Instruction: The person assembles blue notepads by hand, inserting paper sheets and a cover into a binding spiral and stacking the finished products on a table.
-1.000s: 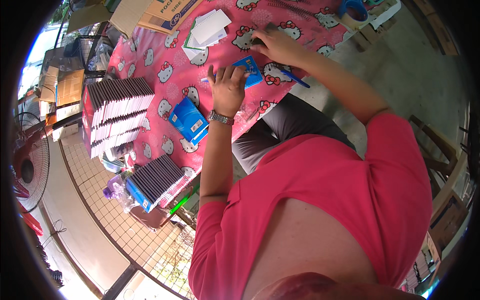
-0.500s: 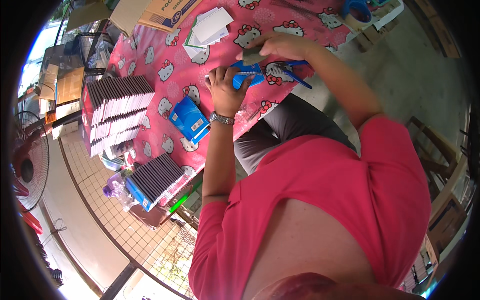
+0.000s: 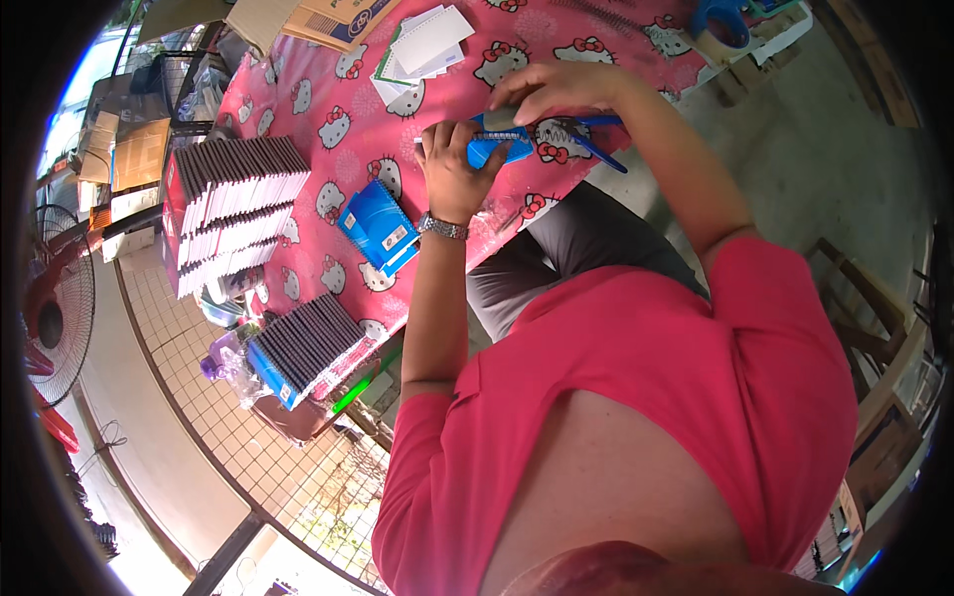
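Observation:
A small blue spiral notebook (image 3: 509, 152) lies near the table edge in front of me, its coil running across it. My left hand (image 3: 457, 177), a metal watch at the wrist, grips the notebook's left side with curled fingers. Bent over the far side is my right hand (image 3: 561, 89), closed on a flat grey-green piece (image 3: 502, 119) that rests at the notebook beside the coil. I cannot make out what the piece is. Just right of the notebook lies a blue-handled tool, seemingly pliers (image 3: 600, 151). Two overlapping blue spiral notebooks (image 3: 378, 230) are left of my left wrist.
Tall stacks of spiral notebooks (image 3: 234, 214) stand on the pink patterned tablecloth (image 3: 313, 169) at left, with a lower stack (image 3: 306, 340) nearer. Loose white sheets (image 3: 427, 50) and a cardboard box (image 3: 338, 22) lie farther back. Blue tape (image 3: 720, 25) sits far right; a fan (image 3: 58, 318) stands far left.
My right hand has brought the grey-green piece down onto the notebook. My left hand keeps its hold. The whole view has shifted slightly.

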A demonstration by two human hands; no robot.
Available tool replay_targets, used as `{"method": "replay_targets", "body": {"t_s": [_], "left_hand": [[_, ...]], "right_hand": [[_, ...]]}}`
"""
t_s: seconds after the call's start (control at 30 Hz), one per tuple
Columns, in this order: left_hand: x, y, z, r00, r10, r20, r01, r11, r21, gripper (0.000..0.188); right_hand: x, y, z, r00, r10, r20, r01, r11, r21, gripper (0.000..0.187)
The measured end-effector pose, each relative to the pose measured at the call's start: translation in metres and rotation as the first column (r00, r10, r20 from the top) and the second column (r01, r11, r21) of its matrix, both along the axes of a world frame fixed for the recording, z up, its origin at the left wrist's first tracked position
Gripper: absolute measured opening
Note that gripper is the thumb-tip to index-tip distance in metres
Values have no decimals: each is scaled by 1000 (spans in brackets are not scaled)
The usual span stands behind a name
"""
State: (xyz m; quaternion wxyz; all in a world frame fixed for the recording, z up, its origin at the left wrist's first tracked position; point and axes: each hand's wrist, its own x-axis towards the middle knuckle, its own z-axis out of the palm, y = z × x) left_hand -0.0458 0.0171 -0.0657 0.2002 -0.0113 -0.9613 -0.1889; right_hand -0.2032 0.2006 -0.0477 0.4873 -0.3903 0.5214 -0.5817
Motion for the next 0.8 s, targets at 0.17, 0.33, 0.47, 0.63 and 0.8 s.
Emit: {"method": "replay_targets", "body": {"t_s": [0.17, 0.33, 0.47, 0.63, 0.8], "left_hand": [[0, -11, -2, 1000, -8, -15, 9, 999, 52, 41], [3, -28, -1, 998, -3, -55, 6, 998, 58, 39], [3, -38, 0, 1000, -12, -9, 13, 992, 125, 34], [2, -49, 3, 996, -69, 54, 53, 966, 251, 32], [2, -50, 1, 992, -61, 108, 21, 938, 345, 30]], "right_hand": [[-2, -11, 3, 1000, 22, -17, -19, 989, 146, 47], [2, -23, -3, 983, -36, 181, 40, 999, -16, 49], [-12, -38, -13, 825, 121, -552, -1, 977, 213, 48], [-8, -44, -10, 989, 70, -127, -52, 988, 144, 51], [-3, -41, -3, 992, 40, 120, -39, 999, -7, 52]]}}
